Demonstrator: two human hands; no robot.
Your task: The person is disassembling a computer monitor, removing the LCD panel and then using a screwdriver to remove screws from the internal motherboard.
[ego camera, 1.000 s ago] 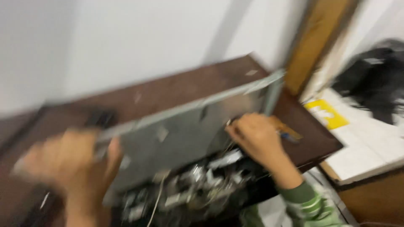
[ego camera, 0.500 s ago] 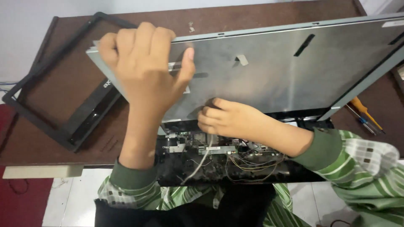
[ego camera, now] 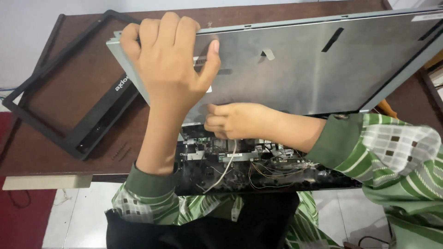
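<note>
Grey metal panel (ego camera: 295, 64), tilted up above an opened chassis (ego camera: 258, 168) on a brown table (ego camera: 92, 69). Left hand (ego camera: 168, 60) curls its fingers over the panel's upper left edge, gripping it. Right hand (ego camera: 235, 121), fingers closed, pinches at a white cable (ego camera: 226, 168) just under the panel's lower edge, above the exposed boards. Black bezel frame (ego camera: 69, 106) lies flat on the table, left of the panel.

Bright, even indoor light; sharp focus, soft sheen on metal panel (ego camera: 295, 69).
</note>
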